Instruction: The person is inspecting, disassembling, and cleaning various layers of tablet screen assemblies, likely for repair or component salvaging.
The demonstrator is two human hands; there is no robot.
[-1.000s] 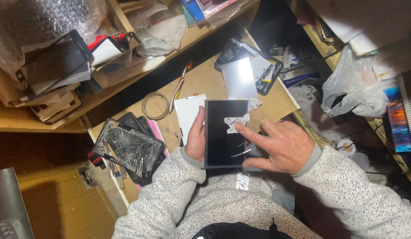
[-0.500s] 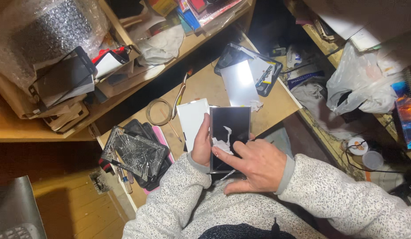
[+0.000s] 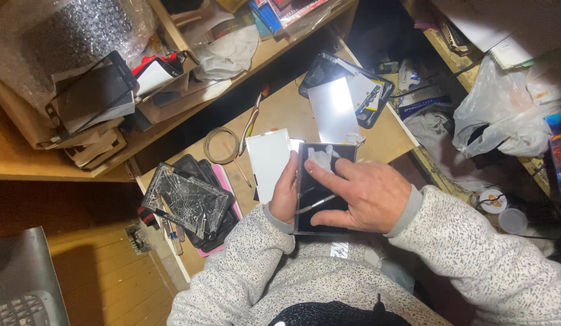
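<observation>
Far to the left of my hands I see a cracked, glass-fronted tablet panel (image 3: 187, 202) lying on a stack of dark and pink cases at the edge of the wooden bench (image 3: 280, 115). Nearer, just left of my left hand, a white rectangular sheet (image 3: 267, 163) lies flat on the bench, with a coil of thin wire (image 3: 218, 145) beyond it.

My left hand (image 3: 285, 193) is curled round the left edge of a dark, glossy rectangular screen panel (image 3: 321, 208), thumb along its side, gripping it above my lap at the near edge of the bench. My right hand (image 3: 362, 193) rests on the panel's face, index finger stretched out and pressing a small whitish scrap of cloth (image 3: 321, 158) against the upper part of the glass, the other fingers loosely folded. A thin metal tool (image 3: 315, 204) lies across the panel under that hand; I cannot tell whether the fingers pinch it.

Beyond my right hand, a shiny silver sheet (image 3: 334, 108) lies on an open dark tablet shell (image 3: 347, 84). Well off to the right sits a white plastic bag (image 3: 503, 108).
</observation>
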